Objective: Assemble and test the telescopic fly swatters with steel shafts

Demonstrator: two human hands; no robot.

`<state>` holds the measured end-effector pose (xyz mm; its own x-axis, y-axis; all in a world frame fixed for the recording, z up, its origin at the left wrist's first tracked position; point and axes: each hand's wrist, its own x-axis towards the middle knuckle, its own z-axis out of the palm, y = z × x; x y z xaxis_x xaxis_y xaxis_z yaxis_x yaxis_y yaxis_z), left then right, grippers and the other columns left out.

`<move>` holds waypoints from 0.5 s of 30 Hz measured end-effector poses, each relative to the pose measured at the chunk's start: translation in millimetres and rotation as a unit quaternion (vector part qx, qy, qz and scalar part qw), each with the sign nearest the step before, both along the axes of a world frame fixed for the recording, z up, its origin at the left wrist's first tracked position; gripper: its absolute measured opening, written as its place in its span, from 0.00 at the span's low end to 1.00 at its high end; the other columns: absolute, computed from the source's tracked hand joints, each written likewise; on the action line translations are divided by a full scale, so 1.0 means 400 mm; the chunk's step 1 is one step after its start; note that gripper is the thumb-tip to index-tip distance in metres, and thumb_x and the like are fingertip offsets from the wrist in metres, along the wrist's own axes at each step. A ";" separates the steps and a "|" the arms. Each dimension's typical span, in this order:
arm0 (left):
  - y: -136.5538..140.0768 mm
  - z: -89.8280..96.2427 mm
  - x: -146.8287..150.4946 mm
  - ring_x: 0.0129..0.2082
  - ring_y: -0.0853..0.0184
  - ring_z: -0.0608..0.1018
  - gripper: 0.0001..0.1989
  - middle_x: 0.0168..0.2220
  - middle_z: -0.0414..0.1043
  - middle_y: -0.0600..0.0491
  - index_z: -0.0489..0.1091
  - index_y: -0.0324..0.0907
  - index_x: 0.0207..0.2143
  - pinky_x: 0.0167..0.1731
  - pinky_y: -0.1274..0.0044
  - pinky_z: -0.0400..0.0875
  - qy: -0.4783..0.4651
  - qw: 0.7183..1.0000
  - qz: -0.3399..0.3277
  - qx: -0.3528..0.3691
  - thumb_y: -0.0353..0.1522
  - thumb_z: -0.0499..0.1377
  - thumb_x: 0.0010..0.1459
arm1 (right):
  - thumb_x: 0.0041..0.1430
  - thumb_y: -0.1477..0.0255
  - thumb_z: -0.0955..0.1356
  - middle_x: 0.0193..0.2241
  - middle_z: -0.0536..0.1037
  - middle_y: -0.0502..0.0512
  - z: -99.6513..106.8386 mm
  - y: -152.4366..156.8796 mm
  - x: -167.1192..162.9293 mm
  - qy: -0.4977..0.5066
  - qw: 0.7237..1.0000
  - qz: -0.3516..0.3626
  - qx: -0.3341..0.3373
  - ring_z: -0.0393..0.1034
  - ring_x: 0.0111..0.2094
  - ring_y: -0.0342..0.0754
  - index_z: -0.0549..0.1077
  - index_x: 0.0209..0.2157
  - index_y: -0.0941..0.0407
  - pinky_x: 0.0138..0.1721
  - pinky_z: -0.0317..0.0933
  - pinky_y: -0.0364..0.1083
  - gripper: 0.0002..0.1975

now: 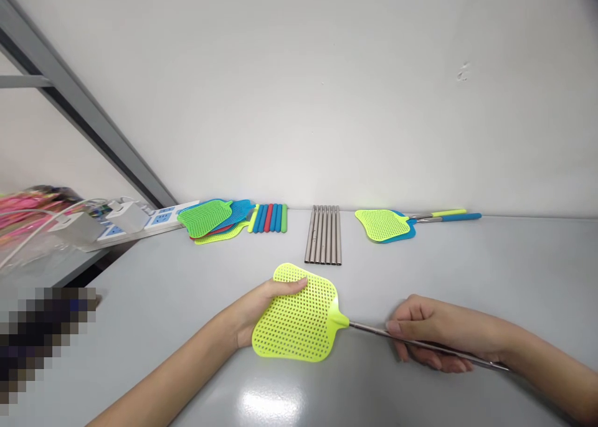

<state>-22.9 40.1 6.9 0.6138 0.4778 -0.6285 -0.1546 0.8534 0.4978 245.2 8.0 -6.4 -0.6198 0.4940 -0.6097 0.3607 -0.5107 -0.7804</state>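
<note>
My left hand grips the yellow perforated head of a fly swatter, thumb on top and the other fingers hidden beneath it. From the head's neck a thin metal rod runs to the right. My right hand is closed around this rod, its thumb pressed on it, and the rod's far end passes below the wrist. No coloured grip shows on the rod. Behind, several metal tubes lie side by side. Left of them is a row of coloured handle grips.
Loose swatter heads are stacked at the back left, near a white power strip with plugged-in adapters. Two swatters with handles, yellow and blue, lie at the back right. A wall bounds the grey table.
</note>
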 end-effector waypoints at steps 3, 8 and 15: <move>0.000 -0.003 0.002 0.36 0.61 0.74 0.15 0.36 0.71 0.43 0.68 0.31 0.37 0.41 0.73 0.63 0.006 1.000 -0.004 -0.003 0.34 0.56 0.48 | 0.52 0.59 0.61 0.10 0.60 0.43 -0.002 0.001 0.000 -0.006 1.000 0.003 0.002 0.48 0.07 0.33 0.69 0.24 0.61 0.05 0.39 0.34 0.18; 0.002 -0.006 0.002 0.36 0.61 0.74 0.15 0.37 0.71 0.43 0.68 0.31 0.36 0.42 0.73 0.62 0.002 1.000 -0.009 -0.014 0.34 0.56 0.48 | 0.52 0.59 0.60 0.10 0.60 0.43 -0.007 0.001 0.001 -0.012 1.000 0.008 0.003 0.48 0.07 0.33 0.69 0.25 0.61 0.05 0.39 0.34 0.18; 0.000 -0.002 0.005 0.36 0.60 0.74 0.16 0.35 0.72 0.43 0.68 0.32 0.37 0.40 0.72 0.63 0.004 1.000 -0.007 -0.011 0.35 0.56 0.48 | 0.53 0.59 0.60 0.10 0.60 0.43 0.001 -0.002 -0.001 -0.027 1.000 0.004 0.007 0.48 0.07 0.33 0.69 0.25 0.61 0.06 0.39 0.34 0.18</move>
<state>-21.0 40.0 6.2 0.6154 0.4557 -0.6432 -0.1388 0.8658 0.4807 244.8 7.4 -5.9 -0.5910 0.4973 -0.6351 0.4063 -0.4967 -0.7670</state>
